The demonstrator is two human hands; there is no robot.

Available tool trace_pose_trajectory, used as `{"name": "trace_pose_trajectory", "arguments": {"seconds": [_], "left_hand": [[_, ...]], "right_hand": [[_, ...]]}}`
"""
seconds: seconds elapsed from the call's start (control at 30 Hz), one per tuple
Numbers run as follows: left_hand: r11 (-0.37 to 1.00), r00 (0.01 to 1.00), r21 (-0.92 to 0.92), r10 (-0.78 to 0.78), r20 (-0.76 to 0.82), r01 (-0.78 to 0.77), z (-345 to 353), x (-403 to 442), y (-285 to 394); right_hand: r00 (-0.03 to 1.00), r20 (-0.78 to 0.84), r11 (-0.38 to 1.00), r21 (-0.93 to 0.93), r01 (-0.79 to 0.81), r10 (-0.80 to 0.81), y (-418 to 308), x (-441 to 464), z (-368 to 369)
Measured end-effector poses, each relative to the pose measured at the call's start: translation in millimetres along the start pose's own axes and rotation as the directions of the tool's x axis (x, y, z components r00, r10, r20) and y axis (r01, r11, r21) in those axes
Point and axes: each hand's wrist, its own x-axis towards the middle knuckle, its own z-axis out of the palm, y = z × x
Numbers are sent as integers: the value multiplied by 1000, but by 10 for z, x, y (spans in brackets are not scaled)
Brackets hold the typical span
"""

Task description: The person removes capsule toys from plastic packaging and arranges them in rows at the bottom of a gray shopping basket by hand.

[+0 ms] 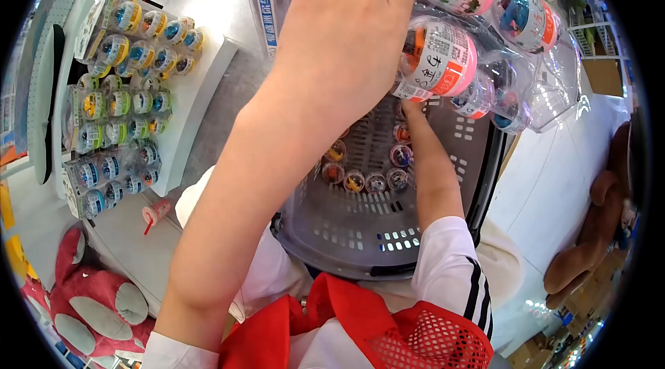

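My left hand (353,19) lies over a large clear plastic blister pack (557,88), fingers curled together onto its top. Inside are round toy capsules (436,57) with pink bases and white-and-orange labels. The pack is held tilted above a grey plastic basket (332,220). My right forearm reaches up under the pack; only the wrist part of my right hand (411,107) shows, and its fingers are hidden behind the pack. In the basket, more small toy capsules (354,181) stand in rows around a ribbed middle.
At left, a white shelf (201,92) carries several packs of toy capsules (118,102). A pink cup with a red straw (156,211) and a red-and-grey plush toy (93,303) are on the floor. A brown plush (589,230) and cardboard boxes (601,78) are at right.
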Motion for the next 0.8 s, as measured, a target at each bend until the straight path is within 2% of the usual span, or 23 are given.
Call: {"name": "trace_pose_trajectory", "arguments": {"seconds": [0.03, 0.1, 0.13, 0.23, 0.27, 0.33, 0.4, 0.47, 0.53, 0.63, 0.8], "left_hand": [[1000, 1000, 11, 4, -3, -4, -3, 3, 9], [1000, 1000, 27, 10, -4, -10, -12, 0, 27], [999, 1000, 31, 11, 0, -11, -15, -4, 28], [999, 1000, 50, 1, 19, -2, -19, -6, 62], [998, 1000, 57, -6, 26, 5, -21, -8, 70], [999, 1000, 48, 7, 3, -8, -10, -13, 60], [998, 1000, 55, 7, 3, -7, -13, -14, 59], [997, 1000, 79, -8, 28, 6, -15, -5, 61], [999, 1000, 27, -21, 10, 21, -7, -6, 65], [1000, 1000, 14, -6, -7, 6, 9, -19, 43], [1000, 1000, 19, -4, -8, 4, -2, -8, 46]], "right_hand": [[997, -30, 997, -29, -70, 69, -269, -119, -259], [987, -156, 997, -59, -43, 33, -495, -218, -450], [968, -242, 996, -72, 54, -70, -522, -243, -475], [947, -286, 987, 21, 162, -149, -464, -225, -378], [985, -148, 994, 52, 99, -90, -351, -160, -283], [994, 83, 994, -73, 75, -69, -225, -71, -260], [959, 267, 919, -346, 191, -99, -125, 6, -254], [974, 139, 910, -354, 216, -177, -38, 49, -36], [976, 97, 917, -335, 216, -194, -184, 4, -163], [970, 190, 930, -302, 207, -154, -391, -79, -535], [934, 351, 930, -316, 186, -68, -408, 7, -623]]}}
